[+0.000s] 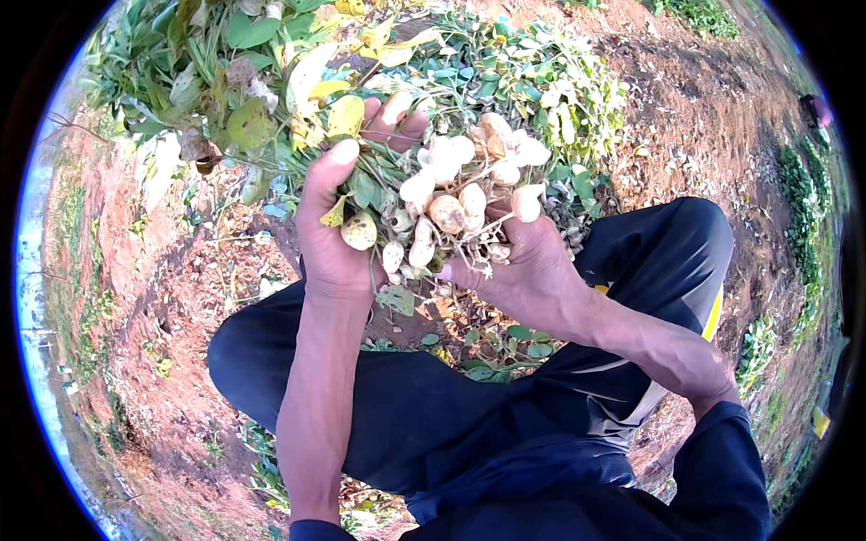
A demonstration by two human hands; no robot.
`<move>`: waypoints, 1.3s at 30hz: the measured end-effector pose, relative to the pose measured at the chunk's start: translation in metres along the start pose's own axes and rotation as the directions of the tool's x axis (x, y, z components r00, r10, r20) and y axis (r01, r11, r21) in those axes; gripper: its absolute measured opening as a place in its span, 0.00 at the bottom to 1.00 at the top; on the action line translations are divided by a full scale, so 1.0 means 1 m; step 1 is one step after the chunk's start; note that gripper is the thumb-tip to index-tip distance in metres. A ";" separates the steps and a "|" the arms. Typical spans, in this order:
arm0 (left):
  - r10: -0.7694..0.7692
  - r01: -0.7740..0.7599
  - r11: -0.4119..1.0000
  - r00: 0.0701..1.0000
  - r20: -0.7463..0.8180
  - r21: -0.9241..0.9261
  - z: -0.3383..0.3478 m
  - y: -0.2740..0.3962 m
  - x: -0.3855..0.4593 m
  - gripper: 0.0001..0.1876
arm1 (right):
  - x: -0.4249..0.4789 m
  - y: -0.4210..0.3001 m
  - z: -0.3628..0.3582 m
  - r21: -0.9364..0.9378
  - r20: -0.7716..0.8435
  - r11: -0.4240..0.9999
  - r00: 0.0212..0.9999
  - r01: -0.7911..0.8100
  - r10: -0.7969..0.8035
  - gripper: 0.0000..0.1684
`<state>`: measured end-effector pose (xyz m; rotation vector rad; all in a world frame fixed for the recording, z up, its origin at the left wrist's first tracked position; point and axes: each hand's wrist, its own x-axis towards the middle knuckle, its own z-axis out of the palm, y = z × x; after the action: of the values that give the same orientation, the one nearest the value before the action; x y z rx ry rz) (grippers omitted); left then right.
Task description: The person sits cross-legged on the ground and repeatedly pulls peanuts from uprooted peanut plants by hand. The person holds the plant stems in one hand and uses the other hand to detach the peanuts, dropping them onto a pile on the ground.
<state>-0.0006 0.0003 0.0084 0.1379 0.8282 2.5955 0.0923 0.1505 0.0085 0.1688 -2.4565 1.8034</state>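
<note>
Between my hands hangs an uprooted peanut plant with a cluster of pale peanut pods (pixel 446 215) at its root end. My left hand (pixel 335 230) is wrapped around the stems, thumb up and fingertips curling over from behind. The plant's green and yellowing leaves (pixel 252 125) spread away to the upper left. Beneath the pods, my right hand (pixel 534 270) holds the root end from the right side. Its thumb lies below the cluster, and the other fingers are mostly hidden behind the pods and roots.
A heap of peanut foliage (pixel 534 88) lies on the ground just beyond my hands. My bent legs in dark trousers (pixel 433 406) frame the space below. Reddish soil (pixel 663 128) with dry leaf litter surrounds me, and a row of green plants (pixel 798 203) runs along the right.
</note>
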 end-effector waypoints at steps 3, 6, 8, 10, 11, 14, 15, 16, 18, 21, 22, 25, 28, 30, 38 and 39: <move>-0.104 0.113 0.992 0.986 -0.130 0.059 0.008 -0.004 -0.014 0.27 | 0.000 0.010 -0.009 -0.144 0.031 0.989 0.999 0.034 -0.030 0.25; -0.048 0.090 0.979 0.974 -0.220 0.183 0.010 -0.018 -0.024 0.26 | 0.001 0.019 -0.014 -0.257 0.138 0.966 0.990 -0.001 0.037 0.27; -0.240 0.240 0.970 0.937 -0.254 -0.033 -0.002 -0.017 -0.020 0.24 | 0.000 0.020 -0.008 -0.307 0.129 0.933 0.980 0.185 -0.152 0.26; -0.359 0.330 0.928 0.917 -0.175 -0.173 0.000 -0.013 -0.013 0.22 | 0.004 0.022 -0.004 -0.217 0.143 0.966 0.983 0.141 -0.112 0.27; -0.382 0.341 0.914 0.907 -0.180 -0.221 0.000 -0.014 -0.010 0.21 | 0.003 0.025 -0.003 -0.231 0.171 0.971 0.985 0.067 -0.027 0.27; -0.386 0.334 0.914 0.890 -0.241 -0.231 -0.016 -0.020 -0.009 0.17 | -0.003 0.033 0.008 -0.245 0.197 0.969 0.980 0.030 0.019 0.25; -0.384 0.331 0.914 0.891 -0.242 -0.233 -0.012 -0.020 -0.012 0.17 | -0.003 0.023 0.004 -0.216 0.230 0.976 0.973 0.016 0.035 0.23; -0.401 0.354 0.908 0.888 -0.223 -0.223 -0.012 -0.021 -0.012 0.17 | -0.006 0.029 0.004 -0.101 0.253 0.992 0.962 -0.079 0.103 0.23; -0.411 0.365 0.902 0.889 -0.201 -0.231 -0.007 -0.023 -0.010 0.19 | -0.011 0.041 0.001 0.022 0.309 0.983 0.936 -0.185 0.169 0.22; -0.352 0.336 0.936 0.894 -0.276 -0.103 -0.004 -0.016 -0.010 0.15 | -0.004 0.042 -0.010 -0.131 0.389 0.991 0.919 -0.011 0.061 0.21; -0.285 0.294 0.956 0.906 -0.313 -0.020 -0.004 -0.015 -0.011 0.12 | 0.000 0.042 -0.011 -0.152 0.360 0.974 0.927 0.170 -0.105 0.21; -0.233 0.247 0.969 0.899 -0.371 -0.009 -0.008 -0.009 -0.011 0.10 | 0.007 0.033 -0.016 -0.165 0.516 0.974 0.829 -0.154 0.218 0.25; -0.203 0.249 0.965 0.908 -0.365 0.083 -0.010 0.002 -0.008 0.10 | 0.033 0.016 -0.042 -0.377 0.627 0.923 0.714 -0.074 0.313 0.28; -0.147 0.210 0.965 0.929 -0.339 0.158 -0.011 0.000 -0.008 0.10 | 0.047 0.005 -0.066 -0.414 0.502 0.905 0.806 -0.095 0.314 0.21; -0.150 0.245 0.941 0.921 -0.359 0.235 -0.013 -0.016 -0.013 0.09 | 0.044 -0.004 -0.050 -0.033 0.214 0.983 0.962 0.183 -0.172 0.17; -0.135 0.232 0.943 0.921 -0.366 0.237 -0.012 -0.020 -0.012 0.09 | 0.044 -0.002 -0.047 -0.179 0.275 0.926 0.920 0.333 -0.278 0.23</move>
<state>0.0146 0.0042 -0.0124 -0.3156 1.2630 2.3435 0.0489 0.1934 0.0301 0.7576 -2.5857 1.4406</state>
